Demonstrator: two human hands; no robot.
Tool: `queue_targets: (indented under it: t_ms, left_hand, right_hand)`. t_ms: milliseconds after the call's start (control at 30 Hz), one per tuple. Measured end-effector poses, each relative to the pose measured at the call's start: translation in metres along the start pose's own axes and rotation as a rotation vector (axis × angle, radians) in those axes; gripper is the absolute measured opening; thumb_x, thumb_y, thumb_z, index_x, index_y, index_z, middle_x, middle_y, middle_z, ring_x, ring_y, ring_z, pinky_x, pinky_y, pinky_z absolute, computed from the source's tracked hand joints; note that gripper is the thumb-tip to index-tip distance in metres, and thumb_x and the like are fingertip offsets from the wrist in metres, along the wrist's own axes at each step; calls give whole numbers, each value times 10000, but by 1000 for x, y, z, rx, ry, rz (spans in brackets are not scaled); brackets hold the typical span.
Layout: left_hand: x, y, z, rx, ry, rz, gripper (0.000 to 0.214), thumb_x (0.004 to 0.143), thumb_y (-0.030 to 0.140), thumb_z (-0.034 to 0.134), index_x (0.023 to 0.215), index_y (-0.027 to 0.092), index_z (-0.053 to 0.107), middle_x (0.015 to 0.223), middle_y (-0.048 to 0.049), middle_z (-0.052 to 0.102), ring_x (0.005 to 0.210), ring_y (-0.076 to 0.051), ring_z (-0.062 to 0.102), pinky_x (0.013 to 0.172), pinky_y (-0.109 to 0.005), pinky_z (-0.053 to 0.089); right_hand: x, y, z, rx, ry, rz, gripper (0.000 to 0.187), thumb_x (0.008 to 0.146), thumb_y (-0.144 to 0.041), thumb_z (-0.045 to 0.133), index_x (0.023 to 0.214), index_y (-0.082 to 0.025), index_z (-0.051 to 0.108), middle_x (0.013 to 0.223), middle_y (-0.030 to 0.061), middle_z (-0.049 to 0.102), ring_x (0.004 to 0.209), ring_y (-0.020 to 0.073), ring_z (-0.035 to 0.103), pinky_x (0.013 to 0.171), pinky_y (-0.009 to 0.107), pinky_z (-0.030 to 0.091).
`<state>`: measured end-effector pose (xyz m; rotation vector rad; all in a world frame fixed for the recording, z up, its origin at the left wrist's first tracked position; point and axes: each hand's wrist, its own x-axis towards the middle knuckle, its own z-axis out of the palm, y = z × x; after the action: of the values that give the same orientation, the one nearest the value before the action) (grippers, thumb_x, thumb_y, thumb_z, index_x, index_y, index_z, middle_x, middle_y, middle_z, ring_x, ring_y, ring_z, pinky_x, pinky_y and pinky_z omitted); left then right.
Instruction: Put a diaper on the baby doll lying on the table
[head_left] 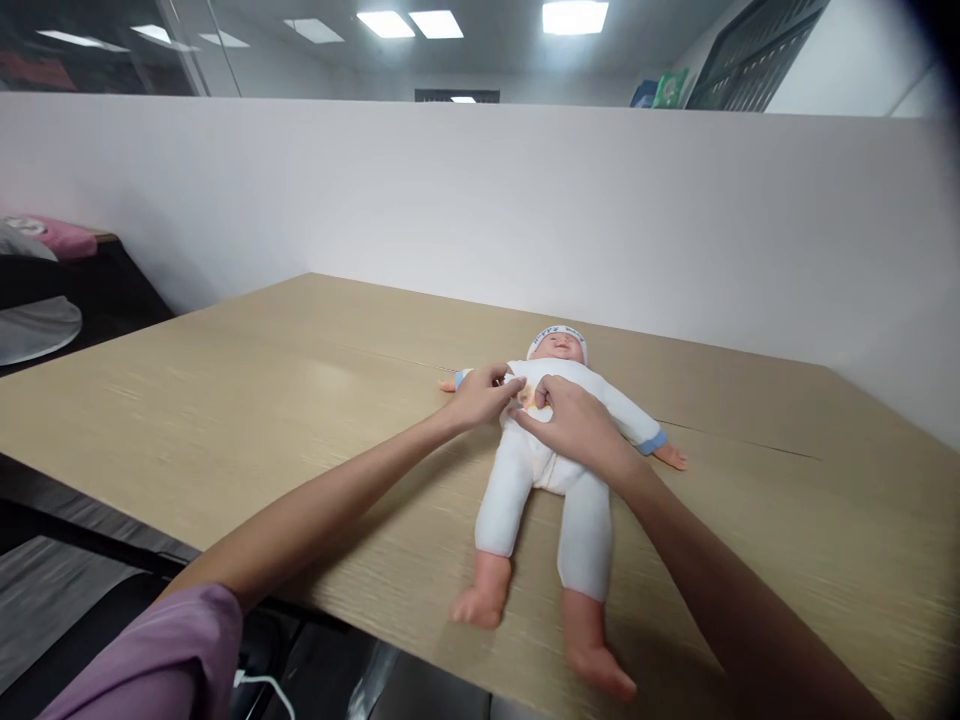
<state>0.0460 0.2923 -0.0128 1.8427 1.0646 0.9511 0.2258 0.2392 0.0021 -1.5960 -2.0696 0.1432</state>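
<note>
A baby doll [506, 500] lies on its back on the table, feet towards me. It has white clothing with blue cuffs and a white cap with dark lettering on the band. Around its hips and belly is a white diaper [551, 472] with an orange print at the front. My left hand [484, 393] is at the diaper's upper edge on the left, thumb and fingers pinched together. At the right side of the belly, my right hand [574, 420] has its fingers curled in against the diaper's front. Just what lies between the fingertips is partly hidden.
The wooden table [262, 400] has thin seams and reaches back to a white partition wall [450, 200]. On the left stand dark furniture with a pink cloth [60, 236] on it. A white cable [266, 682] hangs below the table's front edge.
</note>
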Motion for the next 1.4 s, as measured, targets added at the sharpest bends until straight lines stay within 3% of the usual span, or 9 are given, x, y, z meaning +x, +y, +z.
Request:
queue_targets:
  t_ms: [133, 333, 567, 733, 867, 1000, 1133, 1233, 1400]
  left_hand:
    - [5, 4, 16, -56, -122, 113, 388, 963, 510, 513, 745, 192, 553, 716, 15, 517, 694, -152, 461, 644, -286, 359]
    - [-1, -12, 17, -100, -87, 253, 455, 1072, 565, 330, 796, 216, 426, 778, 8, 467, 755, -165, 441, 751, -320, 390]
    - [-12, -30, 17, -189, -99, 228, 393, 946, 558, 663, 1055, 214, 507, 911, -6, 557, 793, -148, 513, 711, -278, 426]
    - [-14, -37, 18, -156, -70, 227, 388, 930, 538, 678, 1097, 211, 552, 904, 1, 534, 782, -142, 502, 696, -264, 419]
    - [-20, -23, 14, -57, 44, 266, 336, 912, 473, 701, 1067, 210, 559, 952, -14, 564, 784, -145, 494, 719, -278, 432]
    - [-51, 11, 6, 111, 134, 439, 220, 964, 411, 646, 1033, 212, 580, 1006, -45, 626, 870, -179, 523, 835, -321, 445]
    - [-95, 31, 1, 267, -238, 453, 225, 1049, 413, 518, 1034, 225, 641, 1004, -55, 680, 970, -220, 557, 905, -359, 431]
    - [-109, 25, 3, 372, -433, 392, 253, 1044, 444, 522, 1029, 238, 669, 978, -56, 692, 988, -245, 547, 906, -378, 422]
    - [-97, 4, 13, 224, -275, 226, 277, 974, 483, 621, 997, 208, 598, 901, -29, 660, 830, -198, 580, 751, -319, 450]
  right_hand:
    - [1, 1, -2, 14, -15, -1, 318, 918, -480, 626, 769, -239, 480, 822, -1, 638, 760, 184, 562, 681, 311, 329]
    - [5, 3, 0, -25, -15, 32, 352, 1029, -422, 455, 731, -235, 458, 813, 9, 629, 734, 176, 519, 649, 313, 274]
    - [5, 8, -3, 31, 23, 85, 373, 947, -330, 481, 629, -235, 312, 602, -25, 458, 608, 158, 389, 602, 327, 233]
    - [8, 18, 1, 118, 127, 69, 270, 792, -234, 552, 655, -248, 319, 617, -45, 448, 618, 150, 384, 613, 310, 264]
    - [7, 16, -5, 198, 191, 18, 188, 769, -158, 503, 733, -258, 349, 692, -41, 470, 662, 161, 428, 647, 300, 317]
    - [-32, -9, -26, 310, 264, -83, 156, 869, -189, 528, 790, -255, 412, 777, -23, 527, 713, 164, 512, 696, 299, 414]
    - [-103, -23, -33, 381, 20, -133, 79, 932, -278, 613, 928, -256, 538, 926, 2, 644, 744, 162, 604, 699, 295, 497]
    - [-140, -9, -29, 266, -116, -67, 41, 948, -287, 621, 981, -266, 606, 948, 7, 699, 790, 184, 655, 721, 314, 503]
    - [-140, 18, -24, 31, -14, 60, 97, 985, -334, 599, 976, -265, 666, 875, -7, 727, 777, 194, 682, 696, 320, 442]
